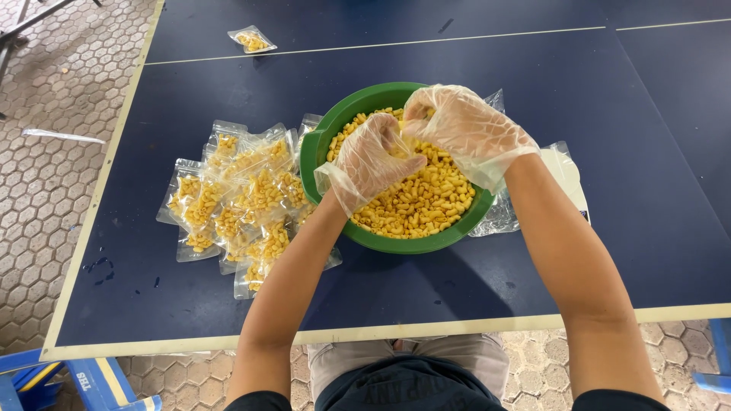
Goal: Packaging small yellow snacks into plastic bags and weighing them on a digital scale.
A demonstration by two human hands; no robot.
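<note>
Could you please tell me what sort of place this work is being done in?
Probably an informal, perhaps outdoor, snack-packing spot: a dark blue table-tennis table stands on hexagonal paving, holding a green bowl of yellow snack pieces beside filled clear packets. Both hands wear disposable plastic gloves.

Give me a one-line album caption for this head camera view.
Two gloved hands, left hand and right hand, work over a green bowl of yellow snacks.

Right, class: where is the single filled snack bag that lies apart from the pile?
In the head view, the lone bag lies at the table's far left, beyond the pile of bags and green bowl.
</note>
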